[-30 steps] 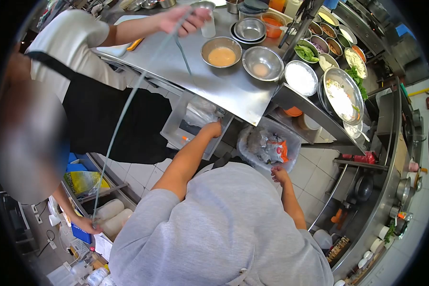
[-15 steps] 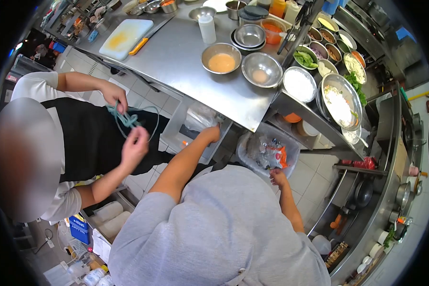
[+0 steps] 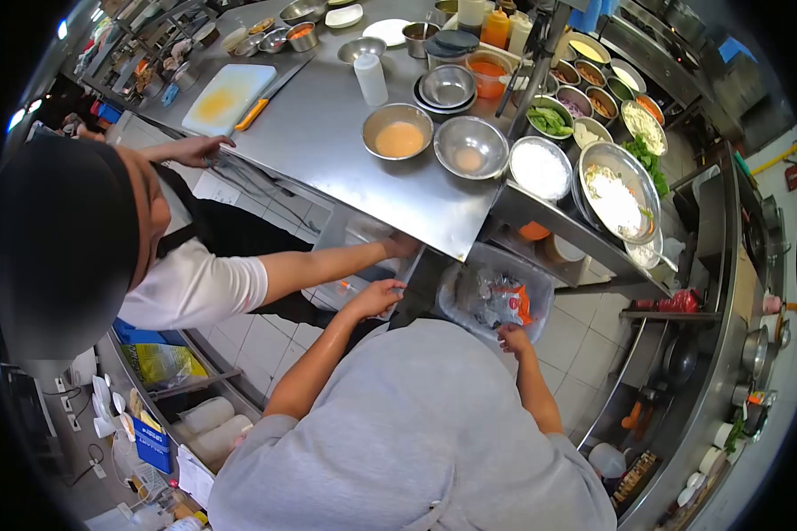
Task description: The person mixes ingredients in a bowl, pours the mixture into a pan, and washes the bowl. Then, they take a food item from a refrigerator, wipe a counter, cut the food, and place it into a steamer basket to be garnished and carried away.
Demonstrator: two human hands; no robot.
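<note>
My left hand (image 3: 377, 299) is at the near corner of an open drawer (image 3: 332, 296), its fingers closed; whatever they hold, if anything, is hidden. My right hand (image 3: 513, 338) is closed at the near rim of a clear plastic bin (image 3: 543, 310). Inside that bin lie crumpled clear plastic and an orange-printed wrapper (image 3: 521, 305). A co-worker's hand (image 3: 401, 245) reaches into the drawer beside mine, over a plastic-wrapped item (image 3: 363, 232). The co-worker's other hand (image 3: 200, 151) rests by the steel table's edge.
On the steel table (image 3: 328, 133) are a bowl of orange liquid (image 3: 399, 140), another metal bowl (image 3: 483, 142), a white squeeze bottle (image 3: 371, 80), a cutting board (image 3: 230, 97) and an orange-handled knife (image 3: 255, 113). Ingredient containers line the right side. Tiled floor (image 3: 584, 354) shows below.
My left hand has drawn back from inside the drawer to its near corner. The co-worker has leaned in and put a hand into the drawer; the teal cord is no longer visible. My right hand stays by the bin.
</note>
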